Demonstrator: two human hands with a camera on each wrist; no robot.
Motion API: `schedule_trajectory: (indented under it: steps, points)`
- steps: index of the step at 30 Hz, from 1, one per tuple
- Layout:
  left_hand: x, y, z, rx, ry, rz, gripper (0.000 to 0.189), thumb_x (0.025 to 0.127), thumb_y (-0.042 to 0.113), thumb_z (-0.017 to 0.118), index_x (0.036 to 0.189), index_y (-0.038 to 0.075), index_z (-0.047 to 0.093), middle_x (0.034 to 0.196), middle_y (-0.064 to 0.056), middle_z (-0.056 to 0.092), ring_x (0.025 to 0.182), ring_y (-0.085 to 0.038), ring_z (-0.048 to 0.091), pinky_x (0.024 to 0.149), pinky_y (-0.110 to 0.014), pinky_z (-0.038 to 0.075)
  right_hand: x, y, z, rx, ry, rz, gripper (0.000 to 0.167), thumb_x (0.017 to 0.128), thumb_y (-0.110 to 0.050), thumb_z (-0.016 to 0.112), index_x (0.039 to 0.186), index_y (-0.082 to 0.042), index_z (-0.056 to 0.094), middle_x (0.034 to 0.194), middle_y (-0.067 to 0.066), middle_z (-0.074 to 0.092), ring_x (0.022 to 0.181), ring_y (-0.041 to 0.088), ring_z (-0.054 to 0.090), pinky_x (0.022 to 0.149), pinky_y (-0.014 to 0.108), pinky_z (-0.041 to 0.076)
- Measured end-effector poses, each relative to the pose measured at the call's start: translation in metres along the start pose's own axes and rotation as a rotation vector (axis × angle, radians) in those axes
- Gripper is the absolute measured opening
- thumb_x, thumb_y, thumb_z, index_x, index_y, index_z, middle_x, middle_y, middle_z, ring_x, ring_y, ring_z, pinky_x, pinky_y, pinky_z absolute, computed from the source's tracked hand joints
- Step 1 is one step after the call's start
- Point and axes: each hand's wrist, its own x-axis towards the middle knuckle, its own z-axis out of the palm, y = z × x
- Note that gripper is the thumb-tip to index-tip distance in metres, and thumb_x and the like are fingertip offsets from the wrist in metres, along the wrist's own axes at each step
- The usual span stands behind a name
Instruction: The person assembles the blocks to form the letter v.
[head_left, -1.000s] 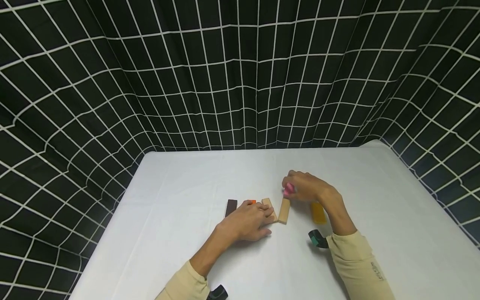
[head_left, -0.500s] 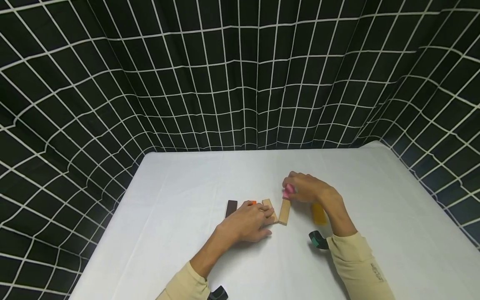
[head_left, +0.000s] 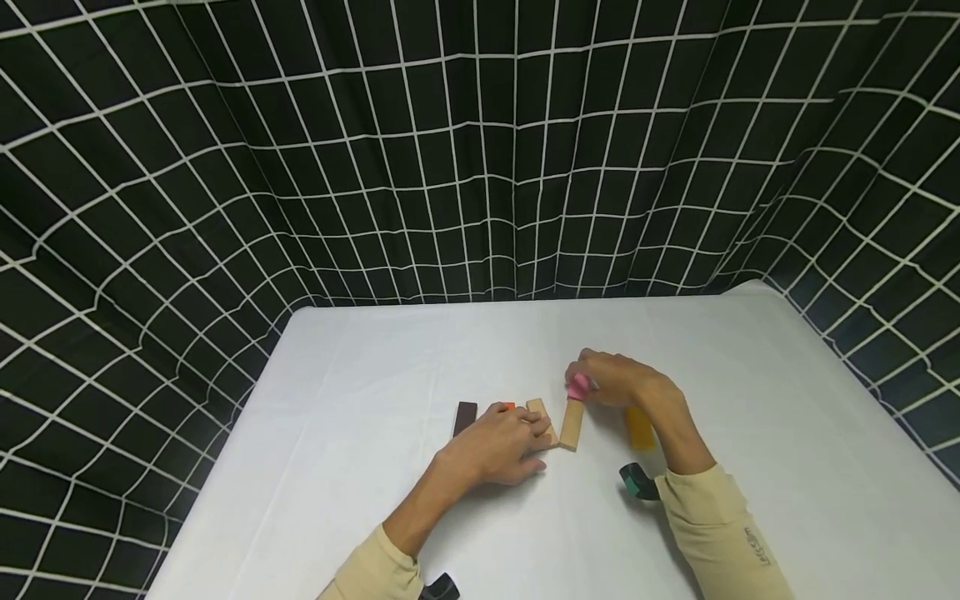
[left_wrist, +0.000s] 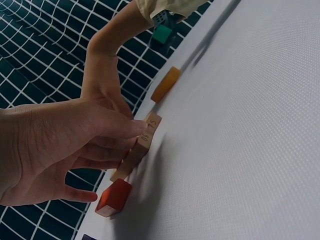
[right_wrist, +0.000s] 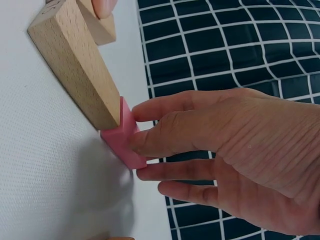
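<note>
- You have six blocks in sight: two wood, one pink, one orange, one yellow, one dark.
- Your two wood blocks make a V on the table (head_left: 337, 367), far ends apart: the left wood block (head_left: 537, 407) and the right wood block (head_left: 572, 425). Their near ends meet or almost meet; you can't tell which.
- Left of the V sit the orange block (left_wrist: 114, 197) and, farther out, the dark block (head_left: 466, 417). To the right lies the yellow block (head_left: 640, 429), just beside your right forearm.
- Two tan sleeves cover your arms, the left sleeve (head_left: 375, 567) and the right sleeve (head_left: 720, 533), with a black device at each wrist. A dark curtain (head_left: 491, 196) with white grid lines surrounds the far side.
- From the head view, your left grip (head_left: 491, 442) hides most of the orange block and parts of the left wood block and dark block; your right wrist overlaps the yellow block's edge.
- Your left grip is relaxed, fingertips resting on the left wood block, thumb apart from the fingers.
- Your right grip (head_left: 613, 379) pinches the pink block (right_wrist: 120, 137) between thumb and fingers. That block touches the far end of the right wood block.
</note>
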Motion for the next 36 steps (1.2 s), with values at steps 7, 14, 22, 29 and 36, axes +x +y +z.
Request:
schedule_trajectory:
  steps: [7,14,22,29,36]
  points:
    - [-0.0009,0.0008,-0.0013,0.015,-0.001,0.005,0.038,0.103,0.044,0.060,0.138,0.032,0.068,0.154,0.010,0.059,0.147,-0.009,0.051,0.119,-0.043,0.045,-0.0010,0.0000,0.0005,0.008,-0.002,-0.017,0.015,0.098,-0.011,0.071,0.111,-0.019,0.075,0.108,0.004,0.067,0.092,0.019,0.062,0.091,0.044,0.059]
    - [-0.0030,0.0010,-0.0024,-0.010,-0.003,-0.010,0.040,0.104,0.044,0.058,0.140,0.031,0.067,0.156,0.009,0.057,0.147,-0.011,0.051,0.120,-0.043,0.044,-0.0003,-0.0037,-0.0024,0.002,-0.015,-0.034,0.017,0.099,-0.010,0.070,0.112,-0.019,0.075,0.112,0.006,0.068,0.094,0.020,0.064,0.094,0.046,0.060]
    - [-0.0020,0.0022,-0.0006,-0.003,-0.003,-0.005,0.038,0.104,0.044,0.058,0.139,0.032,0.068,0.155,0.009,0.058,0.147,-0.010,0.051,0.120,-0.042,0.045,-0.0038,-0.0029,-0.0019,0.010,-0.025,-0.030,0.024,0.100,-0.013,0.070,0.123,-0.017,0.074,0.119,0.008,0.069,0.106,0.025,0.067,0.099,0.050,0.058]
    - [-0.0014,0.0020,-0.0004,-0.021,0.000,-0.009,0.039,0.105,0.044,0.058,0.140,0.031,0.067,0.156,0.009,0.057,0.148,-0.011,0.051,0.121,-0.043,0.044,-0.0056,-0.0017,-0.0026,-0.002,-0.012,-0.022,0.029,0.095,-0.008,0.074,0.123,-0.015,0.073,0.128,0.008,0.068,0.114,0.030,0.066,0.104,0.054,0.056]
    - [-0.0006,0.0018,-0.0002,-0.013,-0.007,-0.011,0.039,0.104,0.045,0.058,0.140,0.032,0.067,0.156,0.009,0.057,0.148,-0.010,0.051,0.120,-0.043,0.044,-0.0047,-0.0006,-0.0016,0.000,-0.009,-0.041,0.016,0.094,-0.006,0.073,0.105,-0.017,0.075,0.117,0.004,0.068,0.096,0.019,0.062,0.095,0.045,0.059]
